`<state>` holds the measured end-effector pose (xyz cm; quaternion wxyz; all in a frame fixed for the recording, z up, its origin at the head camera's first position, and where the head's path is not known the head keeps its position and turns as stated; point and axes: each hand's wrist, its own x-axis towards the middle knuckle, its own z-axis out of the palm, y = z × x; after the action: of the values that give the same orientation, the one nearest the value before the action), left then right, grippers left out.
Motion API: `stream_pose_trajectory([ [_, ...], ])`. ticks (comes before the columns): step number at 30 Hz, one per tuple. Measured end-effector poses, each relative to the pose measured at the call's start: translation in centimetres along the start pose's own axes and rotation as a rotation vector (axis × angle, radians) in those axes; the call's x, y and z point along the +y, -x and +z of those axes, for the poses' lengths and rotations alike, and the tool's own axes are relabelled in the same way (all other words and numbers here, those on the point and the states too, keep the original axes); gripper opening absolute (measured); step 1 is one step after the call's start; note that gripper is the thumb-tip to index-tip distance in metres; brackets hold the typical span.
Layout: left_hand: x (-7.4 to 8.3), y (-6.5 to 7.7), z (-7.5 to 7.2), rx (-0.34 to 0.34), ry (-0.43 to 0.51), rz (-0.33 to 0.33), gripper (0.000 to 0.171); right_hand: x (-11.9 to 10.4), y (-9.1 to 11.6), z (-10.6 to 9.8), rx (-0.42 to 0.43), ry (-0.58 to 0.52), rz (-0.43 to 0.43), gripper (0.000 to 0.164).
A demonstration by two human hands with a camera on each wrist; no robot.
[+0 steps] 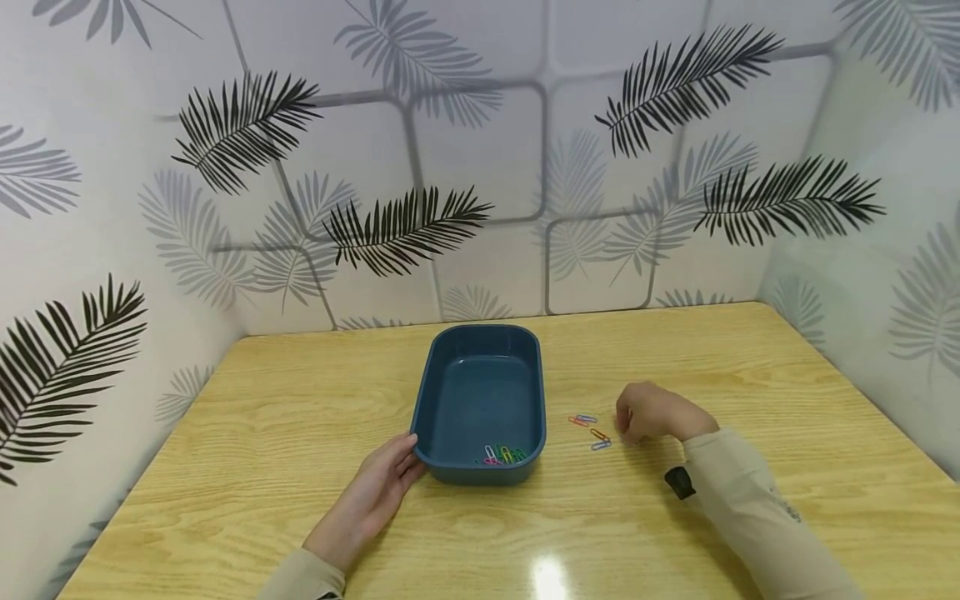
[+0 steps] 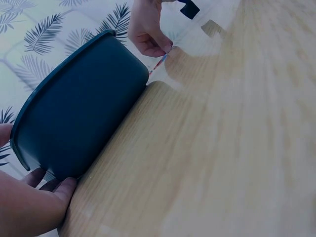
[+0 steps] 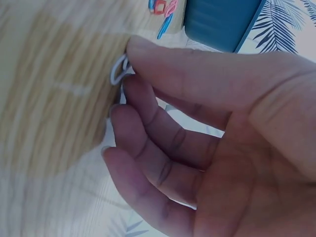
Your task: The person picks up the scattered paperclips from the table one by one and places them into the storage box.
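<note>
A dark blue plastic bin point(image 1: 480, 400) stands on the table, with several paper clips point(image 1: 506, 455) in white, pink, yellow and green at its near end. My left hand point(image 1: 378, 487) holds the bin's near left corner, thumb at the rim; in the left wrist view its fingers point(image 2: 64, 190) lie low against the wall. To the right of the bin my right hand point(image 1: 656, 412) pinches a white paper clip point(image 3: 117, 70) between thumb and forefinger, close over the tabletop. Between this hand and the bin lie several loose red and blue paper clips point(image 1: 598, 435).
The light wood table point(image 1: 322, 392) reaches back to a wall point(image 1: 487, 167) with a leaf pattern, and walls also rise at both sides. A black strap piece point(image 1: 680, 482) shows at the right sleeve point(image 1: 750, 500).
</note>
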<state>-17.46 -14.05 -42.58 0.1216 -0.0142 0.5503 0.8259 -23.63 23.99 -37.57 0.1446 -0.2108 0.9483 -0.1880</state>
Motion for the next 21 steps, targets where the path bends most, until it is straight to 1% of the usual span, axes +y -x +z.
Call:
stream_pose_trajectory([
  [1, 0.0, 0.0, 0.0, 0.000, -0.001, 0.000, 0.054, 0.3, -0.1, 0.1, 0.001, 0.004, -0.027, 0.011],
  [4, 0.0, 0.0, 0.0, 0.001, -0.005, 0.001, 0.054, 0.6, -0.3, 0.2, -0.006, 0.014, -0.045, 0.012],
  [7, 0.0, 0.0, 0.0, 0.005, -0.003, 0.000, 0.054, 0.2, -0.2, 0.1, -0.002, 0.013, -0.031, 0.014],
  [8, 0.0, 0.0, 0.0, 0.005, -0.005, 0.001, 0.054, -0.1, 0.0, 0.1, -0.003, 0.009, -0.007, 0.014],
  [11, 0.0, 0.0, 0.1, 0.002, -0.003, 0.003, 0.054, -0.5, 0.2, 0.1, 0.005, 0.012, 0.008, 0.015],
  [17, 0.0, 0.2, 0.1, 0.002, -0.003, -0.002, 0.054, -0.6, 0.3, 0.2, 0.006, 0.014, 0.010, 0.014],
  [20, 0.1, 0.2, 0.0, -0.002, -0.005, -0.006, 0.054, -0.7, 0.2, 0.3, 0.006, 0.012, 0.013, 0.018],
  [21, 0.1, 0.2, 0.0, -0.002, -0.006, -0.007, 0.055, -0.7, 0.1, 0.3, 0.007, 0.010, 0.013, 0.021],
])
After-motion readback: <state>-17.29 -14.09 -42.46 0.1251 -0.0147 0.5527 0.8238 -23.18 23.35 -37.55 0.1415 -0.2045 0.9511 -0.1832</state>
